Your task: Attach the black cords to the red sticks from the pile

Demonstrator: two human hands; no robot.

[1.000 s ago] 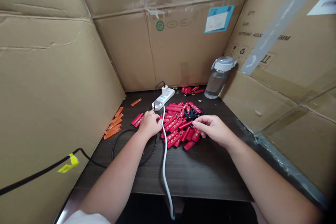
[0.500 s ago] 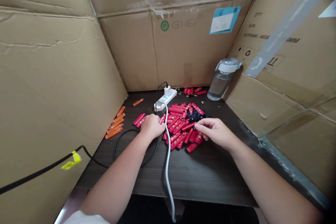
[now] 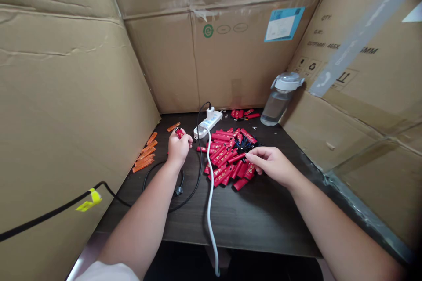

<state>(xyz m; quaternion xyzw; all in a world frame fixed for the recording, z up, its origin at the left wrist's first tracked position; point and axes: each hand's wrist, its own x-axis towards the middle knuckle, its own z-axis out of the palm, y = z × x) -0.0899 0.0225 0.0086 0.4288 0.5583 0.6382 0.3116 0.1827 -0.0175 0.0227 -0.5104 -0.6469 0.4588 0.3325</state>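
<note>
My left hand is raised left of the power strip, closed round a small red lighter whose dark metal-looking end points up. My right hand is at the right side of a heap of red lighters with gold print. Between thumb and fingers it pinches the dark end of one red lighter, which lies over the heap. Black and blue small parts show among the lighters at the back of the heap. My left hand hides part of the table behind it.
Several flat orange pieces lie along the left box wall. A white power strip with a plugged-in white cable and a black cable crosses the table. More red lighters and a water bottle stand near the cardboard walls.
My left hand has moved left and up from beside the heap, with a red lighter in it. The black cable's end now shows on the table. My right hand has hardly moved.
</note>
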